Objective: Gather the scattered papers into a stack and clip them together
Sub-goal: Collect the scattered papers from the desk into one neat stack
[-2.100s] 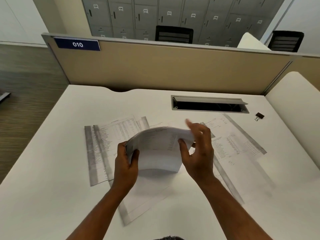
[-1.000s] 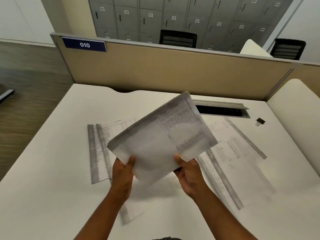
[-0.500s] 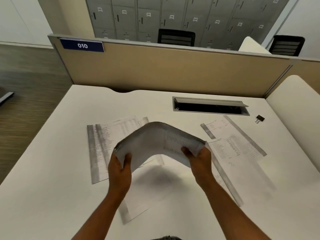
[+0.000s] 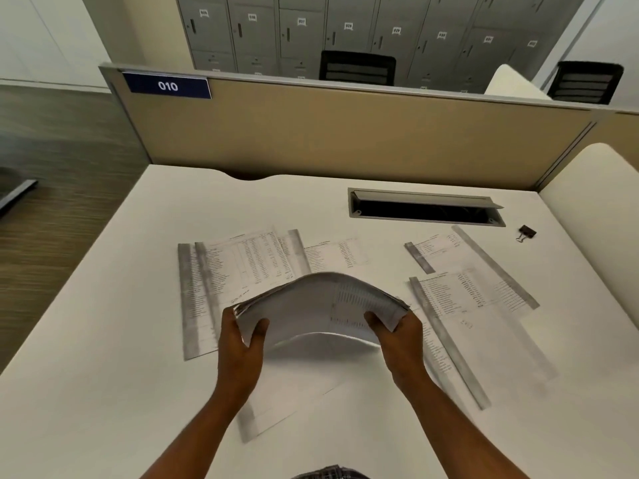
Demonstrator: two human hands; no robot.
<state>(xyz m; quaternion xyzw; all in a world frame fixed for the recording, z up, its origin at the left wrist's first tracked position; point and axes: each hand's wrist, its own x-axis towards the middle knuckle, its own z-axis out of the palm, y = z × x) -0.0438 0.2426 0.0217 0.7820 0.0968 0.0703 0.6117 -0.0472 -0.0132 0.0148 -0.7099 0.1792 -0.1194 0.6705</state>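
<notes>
— Head view: what do the hands have?

— A stack of papers (image 4: pixel 321 307), held over the white desk (image 4: pixel 103 392) near its middle; the left hand (image 4: pixel 242 344) grips the stack's left end, thumb curled over the top sheet; the right hand (image 4: pixel 397 337) grips the right end in the same way; the stack bows upward between them, its near edge lifted off the desk.

— And the loose sheets?

— Several lie flat on the desk; a group of printed sheets (image 4: pixel 235 267) sits behind and to the left of the stack, overlapping each other; another sheet (image 4: pixel 290 399) lies under the hands, slanting toward the near edge; more sheets (image 4: pixel 473 292) spread out to the right, also overlapping.

— The clip?

— A black binder clip (image 4: pixel 527 232) rests on the desk at the far right, well apart from the stack and both hands; it lies just beside the right end of the open cable slot (image 4: pixel 425 210).

— Anything beyond the desk?

— A tan partition (image 4: pixel 345 133) stands along the far edge, with a blue sign (image 4: pixel 167 85) reading 010 at its top left; grey lockers (image 4: pixel 345 29) and two black chairs (image 4: pixel 357 68) stand behind it.
</notes>
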